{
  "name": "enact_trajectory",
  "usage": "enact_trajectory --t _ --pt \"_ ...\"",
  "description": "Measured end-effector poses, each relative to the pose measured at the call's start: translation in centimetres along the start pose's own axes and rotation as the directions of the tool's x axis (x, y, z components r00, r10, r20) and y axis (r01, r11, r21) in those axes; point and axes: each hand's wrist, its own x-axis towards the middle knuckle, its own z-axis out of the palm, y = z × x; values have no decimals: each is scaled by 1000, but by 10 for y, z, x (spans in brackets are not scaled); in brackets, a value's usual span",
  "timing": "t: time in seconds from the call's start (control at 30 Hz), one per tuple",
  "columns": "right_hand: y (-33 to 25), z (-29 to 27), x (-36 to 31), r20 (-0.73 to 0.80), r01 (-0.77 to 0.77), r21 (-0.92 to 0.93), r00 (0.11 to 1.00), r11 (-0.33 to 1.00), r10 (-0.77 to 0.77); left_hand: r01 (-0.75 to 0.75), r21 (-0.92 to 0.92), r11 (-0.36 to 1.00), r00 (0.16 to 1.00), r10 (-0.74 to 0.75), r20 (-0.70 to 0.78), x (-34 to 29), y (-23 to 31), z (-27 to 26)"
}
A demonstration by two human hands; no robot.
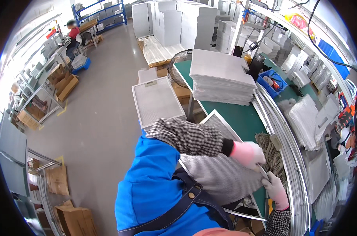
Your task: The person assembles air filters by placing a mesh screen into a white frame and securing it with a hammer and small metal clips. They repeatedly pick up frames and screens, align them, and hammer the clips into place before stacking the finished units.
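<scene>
A silver mesh panel (221, 177) lies tilted in front of me, partly over the green table's edge. A pale metal frame bar (228, 128) borders its far right side; my left sleeve hides part of it. My left hand (249, 154), in a white and pink glove, is closed on a narrow grey metal strip (263, 172) at the panel's right edge. Just below, my gloved right hand (276, 190) pinches the strip's near end. Whether the strip belongs to the frame, I cannot tell. Beside both hands lies a pile of small grey-brown pieces (273, 157).
A stack of pale sheets (223, 76) stands on the green table (237, 116). Long metal profiles (290, 169) run along the right. Behind are a blue tool bin (272, 83) and a black fan (180, 67). Framed panels (157, 100) are stacked left of the table.
</scene>
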Motion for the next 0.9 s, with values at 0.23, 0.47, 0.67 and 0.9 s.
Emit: enact_trajectory --t 0.23,0.47,0.67,0.9 --pt "2 4 -10 -50 -104 26 993 994 105 -88 -169 982 996 82 -42 38 -1 30" --pt "11 0 2 144 -180 409 981 894 131 -16 -521 853 970 140 198 37 -18 19" --pt "-4 0 4 206 -159 151 970 976 126 -245 -75 967 963 252 96 28 -3 15" --pt "-8 -39 -20 -267 70 -91 959 993 -93 -122 43 992 992 119 49 -1 2 27"
